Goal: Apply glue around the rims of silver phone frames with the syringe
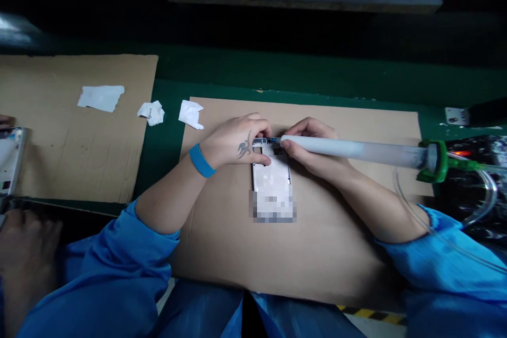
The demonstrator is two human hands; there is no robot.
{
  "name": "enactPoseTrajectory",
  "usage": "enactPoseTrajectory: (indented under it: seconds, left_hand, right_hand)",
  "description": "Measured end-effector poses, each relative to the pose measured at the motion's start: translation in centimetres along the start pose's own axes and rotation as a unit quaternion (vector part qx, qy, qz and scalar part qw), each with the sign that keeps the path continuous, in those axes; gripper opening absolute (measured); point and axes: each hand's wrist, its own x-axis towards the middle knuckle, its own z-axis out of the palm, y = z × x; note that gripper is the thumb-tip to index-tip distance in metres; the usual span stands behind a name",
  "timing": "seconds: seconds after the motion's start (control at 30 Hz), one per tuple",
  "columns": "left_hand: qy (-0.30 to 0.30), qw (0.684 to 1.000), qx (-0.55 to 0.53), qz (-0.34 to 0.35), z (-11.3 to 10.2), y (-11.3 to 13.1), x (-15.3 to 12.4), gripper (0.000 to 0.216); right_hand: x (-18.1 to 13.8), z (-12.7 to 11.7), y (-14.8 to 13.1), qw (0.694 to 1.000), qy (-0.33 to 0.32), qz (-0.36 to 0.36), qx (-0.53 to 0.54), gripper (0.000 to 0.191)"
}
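A white phone frame [271,177] lies flat on a cardboard sheet [317,243] in front of me. My left hand [236,141] rests on its top left corner, fingers curled and pressing it down. My right hand [312,149] pinches the front end of a long white syringe-like dispenser [356,150], whose blue tip touches the frame's top edge. The dispenser runs off to the right to a green cap [434,160] with a clear hose [481,195] behind it.
A second cardboard sheet [71,132] lies at the left with crumpled white wipes [151,112] and a flat white paper [101,97]. Another person's hand [24,253] and a phone part [10,161] show at the far left. Green bench surface [301,71] lies beyond.
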Motion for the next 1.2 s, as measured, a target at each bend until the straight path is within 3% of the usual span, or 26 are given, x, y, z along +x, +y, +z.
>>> enactPoseTrajectory:
  seconds: [0.4, 0.93, 1.1, 1.2]
  left_hand:
    - [0.013, 1.0, 0.011, 0.019, 0.4, -0.1, 0.1, 0.052]
    - [0.033, 0.999, 0.014, 0.031, 0.6, -0.4, 0.2, 0.053]
    - [0.032, 0.999, 0.017, 0.033, 0.6, -0.5, 0.2, 0.056]
    - [0.085, 0.996, 0.001, 0.026, 0.5, -1.0, 0.2, 0.051]
  right_hand:
    - [-0.1, 0.1, 0.2, 0.999, -0.022, -0.031, -0.006, 0.039]
    - [0.4, -0.3, 0.4, 1.0, 0.009, -0.001, -0.011, 0.032]
    - [0.5, -0.7, 1.7, 0.998, 0.017, 0.001, 0.065, 0.048]
    - [0.2, -1.4, 2.5, 0.99, 0.04, -0.012, 0.135, 0.058]
